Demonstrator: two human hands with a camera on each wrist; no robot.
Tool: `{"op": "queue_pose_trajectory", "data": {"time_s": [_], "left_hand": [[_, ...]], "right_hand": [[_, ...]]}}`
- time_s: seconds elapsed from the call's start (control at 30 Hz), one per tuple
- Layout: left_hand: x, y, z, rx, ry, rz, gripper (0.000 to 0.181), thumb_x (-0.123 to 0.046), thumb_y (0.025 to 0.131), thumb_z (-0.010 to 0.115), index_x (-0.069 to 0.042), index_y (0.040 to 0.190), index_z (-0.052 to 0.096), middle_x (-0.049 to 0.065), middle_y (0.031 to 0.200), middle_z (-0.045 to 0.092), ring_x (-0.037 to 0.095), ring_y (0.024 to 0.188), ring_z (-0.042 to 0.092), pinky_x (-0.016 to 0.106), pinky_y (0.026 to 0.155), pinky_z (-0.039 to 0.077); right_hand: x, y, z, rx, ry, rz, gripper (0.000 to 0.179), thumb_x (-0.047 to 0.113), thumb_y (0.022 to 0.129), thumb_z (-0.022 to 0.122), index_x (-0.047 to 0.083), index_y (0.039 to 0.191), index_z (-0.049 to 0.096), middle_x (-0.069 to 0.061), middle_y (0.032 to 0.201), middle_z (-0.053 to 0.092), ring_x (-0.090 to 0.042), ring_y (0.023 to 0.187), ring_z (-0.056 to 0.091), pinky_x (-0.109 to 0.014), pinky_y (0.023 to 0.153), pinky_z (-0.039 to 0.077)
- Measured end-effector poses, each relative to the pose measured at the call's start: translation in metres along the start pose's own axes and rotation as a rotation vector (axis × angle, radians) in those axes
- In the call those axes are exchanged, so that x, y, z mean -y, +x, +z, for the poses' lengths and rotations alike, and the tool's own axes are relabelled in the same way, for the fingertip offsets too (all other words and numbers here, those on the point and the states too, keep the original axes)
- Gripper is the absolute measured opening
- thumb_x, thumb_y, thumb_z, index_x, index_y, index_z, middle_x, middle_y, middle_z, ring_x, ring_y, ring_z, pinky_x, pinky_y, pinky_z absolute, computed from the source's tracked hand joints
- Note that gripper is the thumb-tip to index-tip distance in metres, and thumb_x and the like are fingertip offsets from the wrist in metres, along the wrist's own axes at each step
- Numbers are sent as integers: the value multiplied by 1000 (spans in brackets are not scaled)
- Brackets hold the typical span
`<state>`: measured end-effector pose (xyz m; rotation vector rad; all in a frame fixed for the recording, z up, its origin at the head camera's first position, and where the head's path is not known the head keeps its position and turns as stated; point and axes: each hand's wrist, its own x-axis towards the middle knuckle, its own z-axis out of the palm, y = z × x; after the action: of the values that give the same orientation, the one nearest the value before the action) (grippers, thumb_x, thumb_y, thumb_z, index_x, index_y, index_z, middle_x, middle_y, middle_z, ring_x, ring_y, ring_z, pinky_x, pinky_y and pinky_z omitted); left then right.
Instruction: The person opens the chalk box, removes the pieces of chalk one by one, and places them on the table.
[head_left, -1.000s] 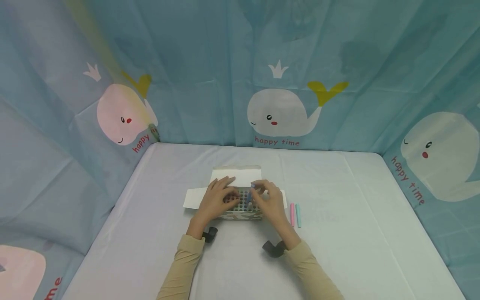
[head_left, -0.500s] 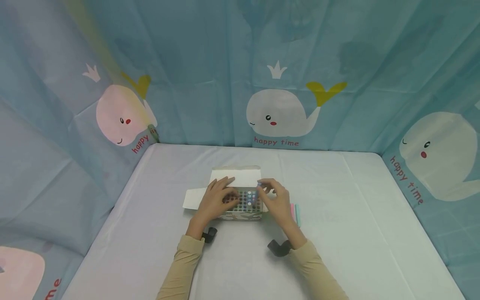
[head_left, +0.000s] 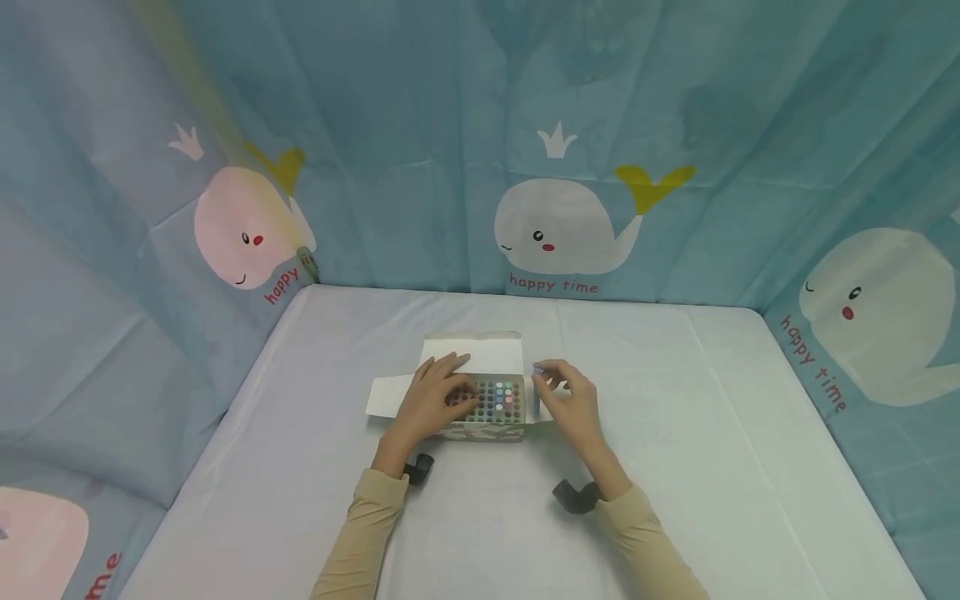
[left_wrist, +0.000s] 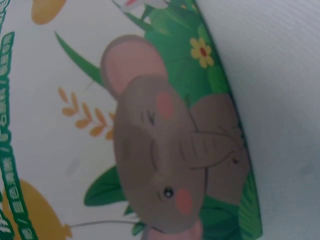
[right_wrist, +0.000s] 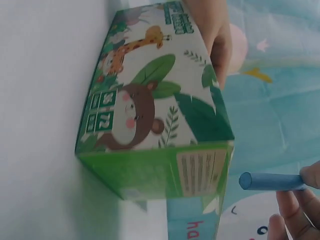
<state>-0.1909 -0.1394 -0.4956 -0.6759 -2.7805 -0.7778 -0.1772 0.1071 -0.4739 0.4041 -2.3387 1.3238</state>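
Note:
A printed cardboard chalk box (head_left: 483, 432) stands on the white table, its top flaps spread out. Rows of coloured chalk sticks (head_left: 504, 400) stand upright inside. My left hand (head_left: 431, 400) rests over the box's left part, its fingers spread across the rows and toward the back flap. To the right of the rows, my right hand (head_left: 573, 408) pinches a blue chalk stick (right_wrist: 272, 181) by its upper end between thumb and fingers. The stick hangs upright in front of the right flap in the head view. Elephant artwork on the box (left_wrist: 155, 145) fills most of the left wrist view.
The box's back flap (head_left: 476, 350) stands raised, and its left flap (head_left: 386, 397) sticks out sideways. A white cloth covers the table (head_left: 697, 467). Blue curtains (head_left: 405, 225) with whale prints hang behind and at both sides.
My right hand has moved right, carrying the blue chalk stick from above the rows to beyond the box's right edge. It now hides the pink and teal sticks on the table. My left hand stays put.

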Motion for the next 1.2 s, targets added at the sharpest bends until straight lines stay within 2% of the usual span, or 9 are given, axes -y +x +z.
{"op": "queue_pose_trajectory", "data": {"time_s": [0.3,0.4,0.6,0.87,1.07,1.2], "left_hand": [[0,1,-1,12,4,-1,12,-40,83,68,-29,88,67,4,144,42,28,137,29,45,119,11],[-1,1,-1,14,-3,1,12,-40,83,68,-29,89,67,5,143,42,29,137,29,45,119,12],[-1,1,-1,10,-4,0,12,-41,83,67,-30,88,67,4,143,42,28,137,29,45,119,12],[-1,0,-1,9,-6,-1,12,-40,84,67,-30,88,67,4,143,42,28,137,29,45,119,13],[0,0,-1,15,-9,-7,12,-40,84,67,-29,89,67,4,144,42,28,137,29,46,119,12],[-1,0,-1,17,-11,-12,11,-40,84,67,-29,89,67,4,144,42,28,138,28,45,119,11]], "right_hand": [[-14,-6,-13,15,-11,51,15,17,88,65,11,102,65,1,82,65,-11,72,55,-34,69,48],[-18,-8,-18,20,-33,65,16,16,87,66,11,102,65,1,83,65,-11,72,55,-32,69,48],[-22,-12,-27,36,-68,88,16,16,86,66,11,101,65,2,79,63,-10,71,54,-30,60,47],[-31,-13,-38,84,-120,80,16,18,87,66,10,101,66,2,79,63,-10,72,55,-26,65,46],[-35,-11,-50,176,-121,140,18,20,88,65,10,102,65,1,80,63,-13,75,56,-27,68,47],[-38,-11,-58,250,-124,179,19,23,89,63,10,103,64,0,81,64,-15,76,57,-25,65,46]]}}
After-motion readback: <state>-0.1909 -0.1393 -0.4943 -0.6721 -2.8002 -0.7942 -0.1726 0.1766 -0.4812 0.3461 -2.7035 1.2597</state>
